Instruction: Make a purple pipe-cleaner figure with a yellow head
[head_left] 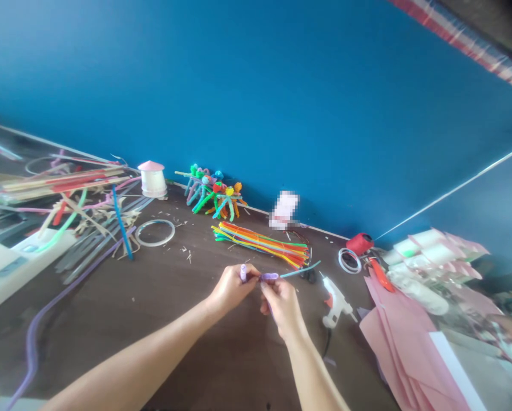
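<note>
Both hands meet over the middle of the dark table. My left hand [235,284] is closed, pinching a purple pipe cleaner [243,273] whose fuzzy end stands up beside the thumb. My right hand [283,299] grips the purple material from the other side, where a bent part lies across the fingertips. The exact shape between the fingers is partly hidden. Just beyond lies a bundle of coloured pipe cleaners [262,242], orange, yellow, red and green. A loose light-blue pipe cleaner [301,269] rests past my right fingertips.
Several pipe-cleaner figures [217,194] stand by the blue wall. To the right are a white glue gun [337,302], a tape roll [349,261], a red spool [360,244] and pink sheets [399,342]. On the left are a white ring [155,221], a small pink-roofed tower [153,180] and piled sticks.
</note>
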{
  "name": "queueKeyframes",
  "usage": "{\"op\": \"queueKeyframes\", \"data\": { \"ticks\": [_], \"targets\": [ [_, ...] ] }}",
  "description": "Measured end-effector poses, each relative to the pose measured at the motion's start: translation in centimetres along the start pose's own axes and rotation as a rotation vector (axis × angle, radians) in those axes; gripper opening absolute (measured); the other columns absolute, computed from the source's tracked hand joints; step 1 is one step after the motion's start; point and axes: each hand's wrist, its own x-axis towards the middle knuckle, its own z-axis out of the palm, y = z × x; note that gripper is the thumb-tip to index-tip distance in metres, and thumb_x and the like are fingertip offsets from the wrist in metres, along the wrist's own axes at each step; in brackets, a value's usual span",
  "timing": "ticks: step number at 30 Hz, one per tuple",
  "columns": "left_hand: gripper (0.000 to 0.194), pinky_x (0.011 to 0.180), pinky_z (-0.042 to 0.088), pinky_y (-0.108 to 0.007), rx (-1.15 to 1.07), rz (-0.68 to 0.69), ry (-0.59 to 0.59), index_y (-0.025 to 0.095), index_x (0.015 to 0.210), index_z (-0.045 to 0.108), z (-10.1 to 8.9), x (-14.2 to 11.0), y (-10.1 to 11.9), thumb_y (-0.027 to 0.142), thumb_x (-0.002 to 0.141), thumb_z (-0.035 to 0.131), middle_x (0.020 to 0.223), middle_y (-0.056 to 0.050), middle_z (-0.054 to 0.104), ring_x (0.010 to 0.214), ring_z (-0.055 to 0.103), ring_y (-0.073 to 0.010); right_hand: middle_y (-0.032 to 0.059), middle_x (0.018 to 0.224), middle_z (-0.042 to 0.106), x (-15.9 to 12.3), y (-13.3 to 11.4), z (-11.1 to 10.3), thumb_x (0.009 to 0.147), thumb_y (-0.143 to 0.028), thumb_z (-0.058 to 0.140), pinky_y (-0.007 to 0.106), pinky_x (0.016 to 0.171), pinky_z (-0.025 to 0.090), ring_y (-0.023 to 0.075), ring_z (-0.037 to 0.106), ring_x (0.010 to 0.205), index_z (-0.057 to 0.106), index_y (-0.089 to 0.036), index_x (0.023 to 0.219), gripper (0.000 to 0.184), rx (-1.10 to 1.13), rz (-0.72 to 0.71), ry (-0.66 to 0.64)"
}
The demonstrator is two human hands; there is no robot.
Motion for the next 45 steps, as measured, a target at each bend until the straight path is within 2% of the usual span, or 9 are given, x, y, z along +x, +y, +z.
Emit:
{"op": "queueKeyframes", "data": {
  "ticks": [7,13,19,26,32,36,41,45],
  "targets": [
    [0.018,0.064,0.04,-0.022,0.167,0.207,0.014,0.018,0.07,0.063,-0.3,-0.4,0.1,0.016,0.075,0.045,0.068,-0.002,0.061,0.066,0.055,-0.0132,-0.0056,0.046,0.049,0.0,-0.1,1.1,0.067,-0.034,0.059,0.016,0.031,0.036,0.0056,0.046,0.03,0.058,-0.012,0.073,0.023,0.138,0.06,0.034],
    [0.024,0.064,0.041,-0.022,0.221,0.261,0.014,0.018,0.071,0.062,-0.2,-0.7,-0.3,0.024,0.081,0.041,0.071,-0.004,0.059,0.066,0.053,-0.0128,-0.0032,0.049,0.052,-0.1,0.0,1.7,0.069,-0.036,0.058,0.019,0.034,0.041,0.0085,0.048,0.036,0.059,-0.013,0.073,0.023,0.065,-0.024,0.108],
    [0.028,0.069,0.043,-0.024,0.135,0.289,-0.004,0.018,0.079,0.064,-0.2,-0.7,0.0,0.026,0.084,0.038,0.079,-0.008,0.063,0.074,0.057,-0.0151,-0.0026,0.049,0.052,0.0,-0.2,1.9,0.067,-0.041,0.059,0.019,0.032,0.037,0.008,0.045,0.033,0.054,-0.014,0.065,0.027,0.032,-0.048,0.197],
    [0.021,0.068,0.043,-0.024,0.087,0.301,-0.009,0.017,0.079,0.065,-0.2,-0.4,-0.2,0.018,0.08,0.044,0.077,-0.007,0.064,0.073,0.057,-0.0148,-0.0035,0.049,0.052,0.3,0.0,2.0,0.067,-0.037,0.056,0.02,0.033,0.037,0.0083,0.044,0.033,0.054,-0.015,0.064,0.022,0.039,-0.034,0.214],
    [0.018,0.066,0.042,-0.023,0.11,0.295,0.005,0.017,0.079,0.064,0.0,-0.5,-0.5,0.015,0.078,0.046,0.075,-0.006,0.062,0.071,0.056,-0.0141,-0.006,0.048,0.048,0.5,0.2,2.3,0.065,-0.027,0.055,0.019,0.033,0.034,0.0069,0.041,0.034,0.051,-0.016,0.066,0.011,0.181,-0.017,0.208],
    [0.018,0.067,0.042,-0.023,0.154,0.249,0.018,0.018,0.078,0.063,0.0,-0.4,-0.3,0.018,0.078,0.046,0.073,-0.005,0.062,0.07,0.056,-0.0142,-0.0069,0.046,0.047,0.6,0.3,2.3,0.063,-0.023,0.054,0.019,0.033,0.032,0.0064,0.039,0.034,0.051,-0.016,0.066,0.008,0.232,-0.01,0.197],
    [0.015,0.066,0.041,-0.022,0.158,0.201,0.036,0.018,0.075,0.063,-0.1,-0.1,-0.2,0.015,0.075,0.048,0.071,-0.003,0.062,0.068,0.056,-0.0132,-0.006,0.045,0.048,0.6,0.3,2.3,0.062,-0.023,0.054,0.019,0.034,0.031,0.0069,0.039,0.035,0.053,-0.016,0.063,0.008,0.192,-0.002,0.21],
    [0.013,0.065,0.04,-0.022,0.109,0.123,0.011,0.017,0.073,0.062,0.0,0.1,-0.6,0.015,0.072,0.049,0.071,-0.002,0.062,0.067,0.055,-0.0128,-0.0075,0.041,0.044,0.4,-0.3,2.3,0.062,-0.021,0.052,0.018,0.033,0.03,0.0065,0.037,0.033,0.05,-0.017,0.059,0.005,0.134,-0.009,0.234]
  ]
}}
